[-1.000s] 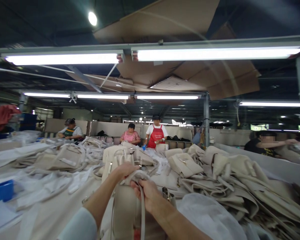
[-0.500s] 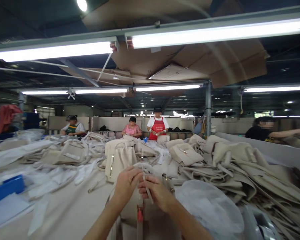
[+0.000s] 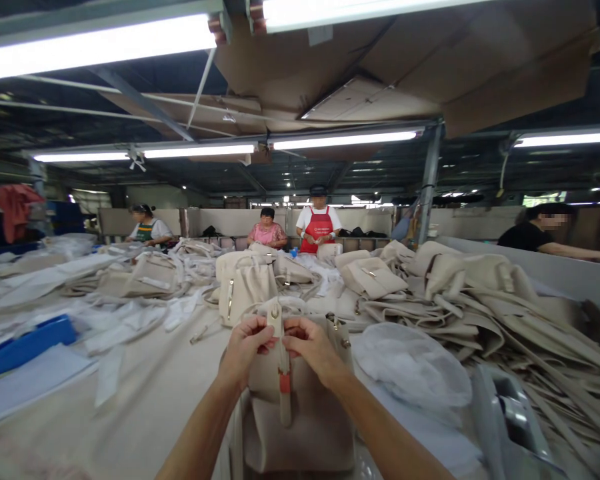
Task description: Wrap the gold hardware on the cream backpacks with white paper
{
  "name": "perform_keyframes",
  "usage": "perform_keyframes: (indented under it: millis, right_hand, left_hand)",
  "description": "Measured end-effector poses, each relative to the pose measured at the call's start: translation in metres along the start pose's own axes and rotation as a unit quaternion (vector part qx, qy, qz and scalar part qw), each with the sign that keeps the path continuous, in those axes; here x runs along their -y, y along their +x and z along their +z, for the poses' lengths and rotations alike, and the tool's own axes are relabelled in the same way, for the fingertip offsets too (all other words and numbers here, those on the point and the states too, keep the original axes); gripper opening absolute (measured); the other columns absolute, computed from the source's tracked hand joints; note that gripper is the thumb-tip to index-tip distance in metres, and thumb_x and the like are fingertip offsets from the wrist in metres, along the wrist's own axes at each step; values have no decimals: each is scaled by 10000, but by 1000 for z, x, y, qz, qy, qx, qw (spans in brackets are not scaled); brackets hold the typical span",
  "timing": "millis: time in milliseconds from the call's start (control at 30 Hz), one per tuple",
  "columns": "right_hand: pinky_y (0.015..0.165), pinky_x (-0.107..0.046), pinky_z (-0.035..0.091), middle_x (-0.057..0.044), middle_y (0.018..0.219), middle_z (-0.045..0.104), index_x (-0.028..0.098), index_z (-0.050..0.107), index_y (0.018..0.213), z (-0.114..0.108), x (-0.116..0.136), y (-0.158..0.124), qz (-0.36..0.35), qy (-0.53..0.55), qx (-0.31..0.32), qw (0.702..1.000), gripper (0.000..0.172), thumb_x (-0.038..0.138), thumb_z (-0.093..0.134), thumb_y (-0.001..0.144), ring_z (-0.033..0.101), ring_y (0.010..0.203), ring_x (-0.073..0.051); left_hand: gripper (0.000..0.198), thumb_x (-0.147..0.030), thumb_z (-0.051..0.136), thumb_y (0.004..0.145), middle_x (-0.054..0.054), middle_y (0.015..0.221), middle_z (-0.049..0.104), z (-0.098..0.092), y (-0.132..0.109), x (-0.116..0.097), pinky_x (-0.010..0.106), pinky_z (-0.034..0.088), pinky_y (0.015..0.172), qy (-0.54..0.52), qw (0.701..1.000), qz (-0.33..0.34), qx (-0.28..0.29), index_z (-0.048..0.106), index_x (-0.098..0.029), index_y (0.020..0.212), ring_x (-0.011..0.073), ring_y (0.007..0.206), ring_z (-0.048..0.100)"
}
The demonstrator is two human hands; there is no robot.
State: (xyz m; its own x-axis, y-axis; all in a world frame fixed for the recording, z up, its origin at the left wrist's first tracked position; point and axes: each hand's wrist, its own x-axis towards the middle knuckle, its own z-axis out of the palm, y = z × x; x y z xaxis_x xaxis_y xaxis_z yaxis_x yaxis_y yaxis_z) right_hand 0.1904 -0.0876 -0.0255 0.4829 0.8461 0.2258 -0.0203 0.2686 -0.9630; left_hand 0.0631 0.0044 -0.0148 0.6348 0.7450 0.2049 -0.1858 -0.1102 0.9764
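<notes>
A beige bag [image 3: 310, 427] stands upright right in front of me. Down the middle of its front runs a beige strap [image 3: 285, 412], with a gold-coloured metal fitting near its upper end and an orange-red piece [image 3: 285, 382] lower down. My left hand [image 3: 244, 352] pinches the strap's upper part from the left, fingers closed. From the other side my right hand [image 3: 311, 348] grips the same strap between thumb and curled fingers. Both thumbs sit just below the fitting. The fingertips partly cover the strap.
Another beige bag [image 3: 247, 287] with a gold zip stands behind. Piled beige pieces [image 3: 490, 333] lie to the right, near a clear plastic bag [image 3: 415, 363] and a tape dispenser [image 3: 513, 417]. A blue tray [image 3: 30, 343] is at left. Several co-workers are beyond the table.
My view has tilted down. My hands, earlier close together over a loose strap end, now sit either side of the strap, whose metal fitting shows between them. The strap lies flatter along the bag.
</notes>
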Motion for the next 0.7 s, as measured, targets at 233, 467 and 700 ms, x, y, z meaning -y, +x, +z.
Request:
perform_keyframes:
  millis: [233, 467, 700]
  right_hand:
    - [542, -236, 403, 26, 633, 680, 189, 669, 805, 7, -6, -2, -7, 3, -43, 999, 263, 249, 786, 577, 568, 596, -144]
    - [539, -222, 417, 15, 663, 700, 178, 668, 842, 1, -5, -6, 10, 11, -7, 1000, 320, 265, 801, 564, 596, 612, -144]
    - [461, -185, 383, 86, 488, 575, 208, 556, 702, -2, -11, 3, 146, 162, -30, 975, 280, 92, 697, 490, 507, 448, -90]
  left_hand:
    - [323, -433, 689, 525, 17, 651, 625, -5, 0, 3, 215, 345, 520, 93, 993, -74, 25, 596, -168, 684, 161, 666, 588]
    - [201, -302, 630, 518, 6, 585, 589, -3, 9, 5, 240, 403, 538, 128, 985, -84, 75, 536, -176, 642, 142, 572, 548]
    - [142, -113, 535, 573, -22, 613, 436, 17, 0, 5, 281, 383, 656, 235, 969, 71, 31, 433, -210, 578, 167, 682, 472]
